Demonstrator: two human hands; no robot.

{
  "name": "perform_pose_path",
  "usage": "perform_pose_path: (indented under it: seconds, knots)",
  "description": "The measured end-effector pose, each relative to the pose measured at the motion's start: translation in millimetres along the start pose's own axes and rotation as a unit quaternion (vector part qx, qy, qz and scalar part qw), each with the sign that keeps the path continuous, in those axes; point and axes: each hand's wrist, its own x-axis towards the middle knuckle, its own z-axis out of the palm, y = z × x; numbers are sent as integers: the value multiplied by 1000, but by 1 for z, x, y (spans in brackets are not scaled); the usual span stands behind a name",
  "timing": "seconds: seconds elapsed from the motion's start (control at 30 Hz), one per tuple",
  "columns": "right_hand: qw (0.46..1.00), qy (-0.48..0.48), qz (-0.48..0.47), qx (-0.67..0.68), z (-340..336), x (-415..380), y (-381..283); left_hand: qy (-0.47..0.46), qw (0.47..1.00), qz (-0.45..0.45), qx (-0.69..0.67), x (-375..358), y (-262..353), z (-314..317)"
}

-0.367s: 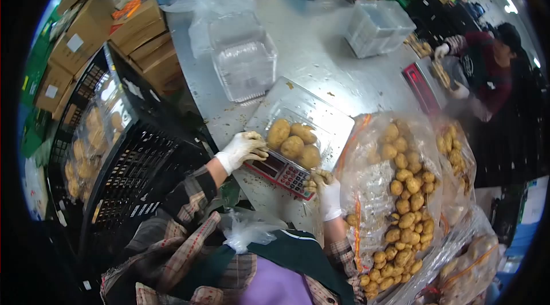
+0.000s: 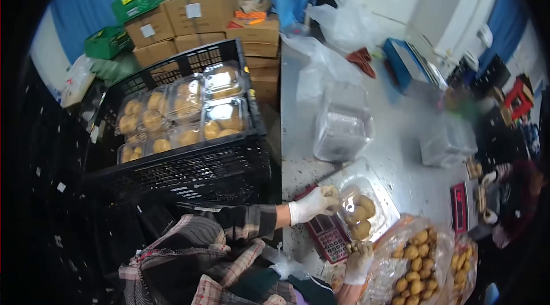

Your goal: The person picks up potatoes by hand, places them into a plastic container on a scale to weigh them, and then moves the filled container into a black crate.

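Note:
A clear plastic clamshell box (image 2: 344,204) with several potatoes (image 2: 361,227) in it is on the metal pan (image 2: 385,210) of a red weighing scale (image 2: 330,242). My left hand (image 2: 314,204), in a white glove with soiled fingertips, is closed on the box's left edge. At the box's near end, my right hand (image 2: 358,262), gloved too, has its fingers curled against the rim. Glare and blur hide whether the lid is fully down. Beside my right hand lies a clear bag of loose potatoes (image 2: 418,265).
A black crate (image 2: 189,164) at left holds several filled potato boxes (image 2: 223,118). Stacked clear boxes (image 2: 344,127) stand on the metal table (image 2: 298,159), with a second stack (image 2: 450,147) farther right. At far right, another person (image 2: 518,196) works beside a red scale (image 2: 459,207).
The view has swung left, bringing the crate fully into sight. My left hand has moved from the scale's edge onto the box. The lid no longer lies spread open behind the potatoes.

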Motion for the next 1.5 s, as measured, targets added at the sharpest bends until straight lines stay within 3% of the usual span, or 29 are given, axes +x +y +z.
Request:
perform_pose_path:
  seconds: [0.07, 0.13, 0.23, 0.3, 0.4, 0.43, 0.47, 0.5, 0.57, 0.6, 0.63, 0.7, 0.73, 0.77, 0.83, 0.9, 0.93, 0.97, 1.0, 1.03, 1.07, 1.1, 1.13, 1.27, 1.3, 1.37, 1.4, 1.43, 1.5]
  knots:
    - [995, -61, -50, -66, 42, -11, -13, -24, 990, 131, -43, -20, 27, 3]
    - [983, -111, -86, -122, 89, -26, -31, 7, 983, 183, 24, -65, 95, 14]
    - [955, -199, -92, -200, 145, -46, -54, 21, 951, 303, -58, -121, 177, -3]
    - [951, -173, -77, -243, 135, -43, -46, 101, 927, 353, -72, -168, 232, -20]
    - [950, -126, -62, -278, 113, -39, -25, 249, 853, 457, 52, -231, 290, -72]
    - [952, -117, -53, -277, 105, -38, -19, 303, 829, 454, 124, -251, 296, -93]
    - [954, -108, -44, -276, 99, -37, -14, 367, 798, 459, 132, -267, 310, -169]
    - [961, -98, -31, -258, 96, -37, -10, 345, 854, 376, 98, -276, 310, -146]
    - [962, -102, -22, -251, 93, -33, -2, 455, 843, 277, 74, -299, 298, -237]
    - [963, -104, -17, -250, 92, -32, -1, 438, 872, 215, 39, -301, 285, -260]
    - [960, -102, -9, -259, 101, -34, -3, 503, 830, 189, 150, -299, 267, -271]
    - [961, -127, -2, -246, 101, -32, 5, 452, 871, 51, 186, -297, 239, -284]
    - [961, -139, -1, -241, 100, -30, 8, 472, 829, -45, 297, -297, 234, -287]
    - [957, -139, 2, -254, 100, -30, 7, 442, 733, -92, 509, -296, 234, -291]
    - [957, -126, 4, -260, 97, -31, 7, 305, 424, -169, 836, -288, 240, -269]
    - [956, -114, -4, -270, 92, -33, 9, 415, 387, -72, 820, -263, 247, -159]
    - [955, -105, -12, -277, 89, -34, 11, 420, 373, 83, 824, -253, 239, -136]
    - [955, -88, -21, -284, 82, -34, 13, 403, 395, 216, 797, -235, 232, -84]
    - [921, -107, -71, -369, 74, -31, 14, 335, 604, 267, 672, -217, 229, -37]
    - [940, -81, -38, -329, 79, -37, 11, 221, 705, 340, 581, -200, 214, -8]
    - [957, -52, -8, -284, 85, -43, 10, 162, 782, 340, 497, -178, 194, 6]
    - [961, -55, -9, -272, 79, -46, 17, 126, 816, 338, 452, -149, 174, 21]
    - [964, -57, -11, -260, 73, -48, 24, 103, 784, 362, 494, -111, 163, 26]
    - [932, -44, -50, -358, 64, -70, 9, 175, 688, 443, 548, 62, 123, -19]
    - [926, -22, -53, -373, 49, -75, 13, 184, 706, 327, 600, 87, 121, -31]
    - [933, 48, -26, -356, 23, -93, 14, 146, 627, 310, 700, 123, 113, -54]
    - [914, 72, -46, -397, -3, -105, 23, 161, 661, 297, 670, 129, 111, -56]
    - [914, 112, -39, -388, -13, -121, 24, 182, 650, 297, 676, 147, 108, -82]
    - [903, 186, -54, -383, -47, -146, 25, 134, 686, 263, 665, 152, 117, -84]
